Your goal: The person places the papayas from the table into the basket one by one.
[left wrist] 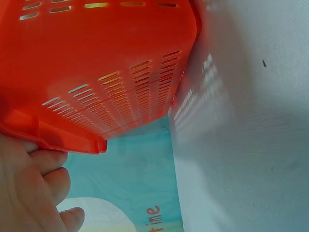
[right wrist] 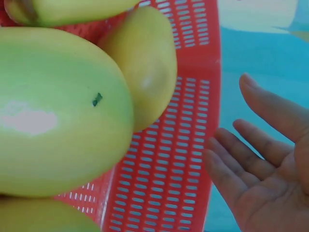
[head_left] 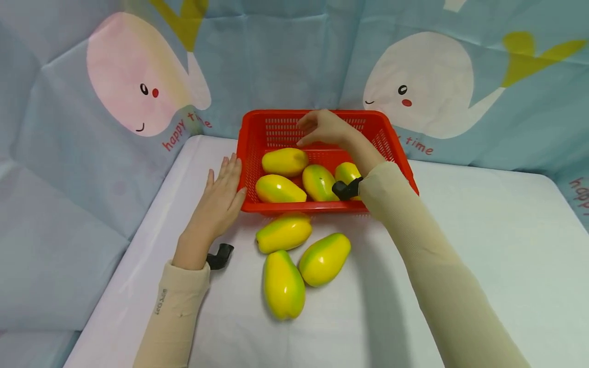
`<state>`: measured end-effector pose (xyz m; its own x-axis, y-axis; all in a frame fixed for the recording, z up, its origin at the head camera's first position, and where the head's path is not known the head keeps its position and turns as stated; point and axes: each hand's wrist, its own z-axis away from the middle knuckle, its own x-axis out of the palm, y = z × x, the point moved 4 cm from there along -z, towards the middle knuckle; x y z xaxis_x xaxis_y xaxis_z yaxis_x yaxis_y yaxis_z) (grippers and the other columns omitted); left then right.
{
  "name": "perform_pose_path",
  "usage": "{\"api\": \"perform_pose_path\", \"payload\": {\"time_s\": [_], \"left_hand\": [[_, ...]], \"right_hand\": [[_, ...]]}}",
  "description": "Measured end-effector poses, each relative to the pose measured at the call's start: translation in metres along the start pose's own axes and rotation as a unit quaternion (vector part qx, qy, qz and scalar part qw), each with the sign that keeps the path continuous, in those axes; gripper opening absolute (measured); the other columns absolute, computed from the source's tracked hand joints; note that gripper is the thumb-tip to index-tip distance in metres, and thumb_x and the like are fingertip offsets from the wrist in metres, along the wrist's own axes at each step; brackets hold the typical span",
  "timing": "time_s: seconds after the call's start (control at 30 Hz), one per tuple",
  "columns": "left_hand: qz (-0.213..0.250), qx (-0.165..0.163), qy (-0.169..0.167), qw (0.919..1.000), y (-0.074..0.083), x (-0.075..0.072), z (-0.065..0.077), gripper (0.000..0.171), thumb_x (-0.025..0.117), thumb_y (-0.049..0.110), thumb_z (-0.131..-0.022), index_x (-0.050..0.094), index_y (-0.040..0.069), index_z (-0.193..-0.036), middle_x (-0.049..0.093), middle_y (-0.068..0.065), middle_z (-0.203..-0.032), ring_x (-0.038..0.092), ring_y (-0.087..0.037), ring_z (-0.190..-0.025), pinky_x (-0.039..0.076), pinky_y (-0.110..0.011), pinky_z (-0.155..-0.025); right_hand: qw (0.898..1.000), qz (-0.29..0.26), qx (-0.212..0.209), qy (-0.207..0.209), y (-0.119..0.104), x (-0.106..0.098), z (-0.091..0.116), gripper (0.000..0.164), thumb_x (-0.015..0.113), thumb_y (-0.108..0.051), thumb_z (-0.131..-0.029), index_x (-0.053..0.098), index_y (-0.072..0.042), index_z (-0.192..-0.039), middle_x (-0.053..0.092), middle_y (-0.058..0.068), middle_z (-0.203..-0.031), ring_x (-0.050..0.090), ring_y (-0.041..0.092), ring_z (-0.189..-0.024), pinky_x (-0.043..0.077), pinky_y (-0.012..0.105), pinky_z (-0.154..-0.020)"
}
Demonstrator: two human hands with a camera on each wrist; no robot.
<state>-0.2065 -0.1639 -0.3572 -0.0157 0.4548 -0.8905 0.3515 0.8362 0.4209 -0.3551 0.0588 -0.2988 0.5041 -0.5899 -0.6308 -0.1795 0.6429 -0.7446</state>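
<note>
The left hand (head_left: 221,197), fingers released, is touching the basket's (head_left: 322,206) left side, perhaps risking sliding it by pushing; the right hand (head_left: 325,128), fingers empty, is hovering above it.

The left hand (head_left: 218,199) stretches forward, nearly straight, while the right hand (head_left: 325,128) arches in a loose curve.
</note>
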Motion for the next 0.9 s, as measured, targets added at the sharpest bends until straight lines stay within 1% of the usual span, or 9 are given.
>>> {"api": "perform_pose_path", "payload": {"time_s": [0.17, 0.27, 0.4, 0.47, 0.6, 0.73, 0.9], "left_hand": [[0.001, -0.002, 0.003, 1.0000, -0.004, -0.001, 0.000, 0.061, 0.034, 0.025, -0.100, 0.010, -0.001, -0.150, 0.006, -0.014, -0.157, 0.000, -0.027, -0.144, -0.002, -0.052, -0.112], [0.002, -0.003, 0.004, 1.0000, -0.005, -0.001, 0.000, 0.061, 0.034, 0.025, -0.100, 0.010, -0.001, -0.150, 0.005, -0.013, -0.157, 0.000, -0.027, -0.144, -0.002, -0.052, -0.112], [0.001, -0.004, 0.006, 1.0000, -0.007, -0.001, 0.000, 0.061, 0.034, 0.024, -0.100, 0.010, -0.001, -0.150, 0.006, -0.014, -0.157, 0.000, -0.027, -0.144, -0.002, -0.053, -0.112], [0.002, -0.005, 0.006, 1.0000, -0.007, -0.001, 0.000, 0.062, 0.034, 0.024, -0.099, 0.010, -0.001, -0.150, 0.006, -0.014, -0.157, 0.000, -0.027, -0.144, -0.002, -0.052, -0.112], [0.003, -0.007, 0.007, 0.9999, -0.007, -0.001, -0.001, 0.062, 0.035, 0.025, -0.099, 0.010, -0.001, -0.150, 0.007, -0.014, -0.157, 0.000, -0.027, -0.144, -0.003, -0.051, -0.113], [0.005, -0.007, 0.008, 0.9999, -0.007, -0.001, -0.002, 0.062, 0.036, 0.023, -0.099, 0.010, -0.001, -0.150, 0.007, -0.014, -0.157, 0.000, -0.027, -0.144, -0.002, -0.052, -0.112], [0.004, -0.005, 0.011, 0.9999, -0.007, -0.001, -0.002, 0.062, 0.036, 0.023, -0.099, 0.010, -0.001, -0.150, 0.006, -0.013, -0.157, 0.000, -0.027, -0.144, -0.002, -0.052, -0.112]], "right_hand": [[1.000, 0.001, -0.020, -0.007, -0.006, -0.004, 0.009, 0.056, 0.071, -0.013, -0.084, 0.048, 0.000, -0.134, 0.049, 0.014, -0.135, 0.047, 0.026, -0.124, 0.042, 0.033, -0.100], [0.999, 0.003, -0.040, -0.010, -0.010, -0.005, 0.017, 0.054, 0.071, -0.012, -0.084, 0.050, -0.001, -0.132, 0.051, 0.015, -0.134, 0.048, 0.025, -0.123, 0.042, 0.033, -0.100], [0.998, 0.011, -0.063, -0.007, -0.014, -0.005, 0.031, 0.051, 0.072, -0.013, -0.083, 0.053, -0.003, -0.130, 0.054, 0.012, -0.130, 0.049, 0.023, -0.120, 0.044, 0.033, -0.098], [0.998, 0.013, -0.066, -0.005, -0.014, -0.006, 0.038, 0.050, 0.072, -0.014, -0.083, 0.054, -0.005, -0.129, 0.055, 0.010, -0.128, 0.050, 0.022, -0.120, 0.044, 0.034, -0.097], [0.997, 0.004, -0.071, -0.001, -0.013, -0.005, 0.053, 0.048, 0.072, -0.015, -0.082, 0.056, -0.007, -0.127, 0.057, 0.007, -0.127, 0.051, 0.019, -0.117, 0.046, 0.034, -0.095], [0.996, -0.014, -0.087, 0.000, -0.013, -0.003, 0.070, 0.046, 0.072, -0.012, -0.082, 0.058, -0.007, -0.125, 0.059, 0.005, -0.124, 0.054, 0.017, -0.115, 0.047, 0.034, -0.093], [0.994, -0.034, -0.100, 0.007, -0.009, -0.002, 0.089, 0.043, 0.071, -0.010, -0.083, 0.058, -0.007, -0.124, 0.060, 0.005, -0.123, 0.055, 0.017, -0.115, 0.047, 0.035, -0.093]]}}
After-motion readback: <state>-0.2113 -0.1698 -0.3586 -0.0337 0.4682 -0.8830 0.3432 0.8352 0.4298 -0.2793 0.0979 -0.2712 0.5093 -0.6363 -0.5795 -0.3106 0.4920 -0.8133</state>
